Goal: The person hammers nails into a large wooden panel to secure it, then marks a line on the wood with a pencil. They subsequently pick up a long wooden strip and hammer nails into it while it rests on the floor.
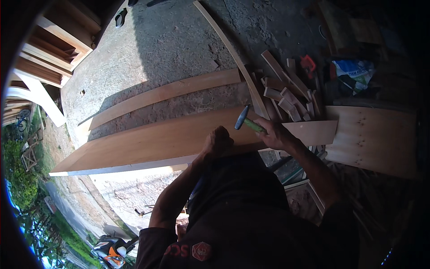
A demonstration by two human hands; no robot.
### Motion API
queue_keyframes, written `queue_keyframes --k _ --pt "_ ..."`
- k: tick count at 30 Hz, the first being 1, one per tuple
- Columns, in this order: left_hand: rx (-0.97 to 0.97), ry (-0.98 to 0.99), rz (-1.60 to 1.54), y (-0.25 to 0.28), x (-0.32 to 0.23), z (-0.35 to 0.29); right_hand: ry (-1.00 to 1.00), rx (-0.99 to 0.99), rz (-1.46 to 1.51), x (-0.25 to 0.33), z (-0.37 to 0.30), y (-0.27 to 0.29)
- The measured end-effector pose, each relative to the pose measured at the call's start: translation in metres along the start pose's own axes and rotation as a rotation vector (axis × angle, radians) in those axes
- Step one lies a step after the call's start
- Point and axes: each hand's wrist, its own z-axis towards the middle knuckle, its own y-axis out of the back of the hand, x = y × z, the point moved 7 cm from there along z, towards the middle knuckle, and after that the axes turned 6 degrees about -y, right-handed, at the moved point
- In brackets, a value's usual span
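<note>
Two bare hands work at the near edge of a long wooden plank (148,143), which lies across the concrete floor (170,40) from about nine o'clock to three o'clock. The right hand (275,134) has its grip clamped on the green handle of a hammer (245,120) — the dark head is raised just above the plank, pointing toward eleven o'clock. The left hand (218,142) is curled into a loose fist and rests on the plank just beside the hammer, at its eight o'clock; the fingers are together, but whether they pinch a nail is too small to tell.

Beyond the plank, at twelve o'clock, lies a second, narrower board (165,93), and a thin strip (233,54) runs off toward the top. A heap of short offcuts (286,94) sits at two o'clock, a plywood sheet (371,139) at three.

Judging from this, the hammering is in mid-course: no driven nail heads show on the plank's face, so how much is done or left cannot be told.
</note>
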Motion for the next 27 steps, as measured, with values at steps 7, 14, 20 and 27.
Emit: queue_keyframes --k 7,14,20,27 --pt "-0.019 0.081 -0.013 0.001 0.002 -0.010 0.080 0.113 -0.050 0.013 0.000 -0.010" --pt "0.026 0.025 -0.087 -0.002 0.004 -0.014 0.118 0.210 -0.206 -0.001 0.008 -0.011" --pt "0.041 0.017 -0.185 -0.005 0.006 -0.016 0.358 0.109 -0.284 0.014 -0.003 -0.013" --pt "0.020 -0.047 -0.057 -0.005 0.010 -0.011 0.120 0.147 -0.162 0.014 0.003 -0.008"
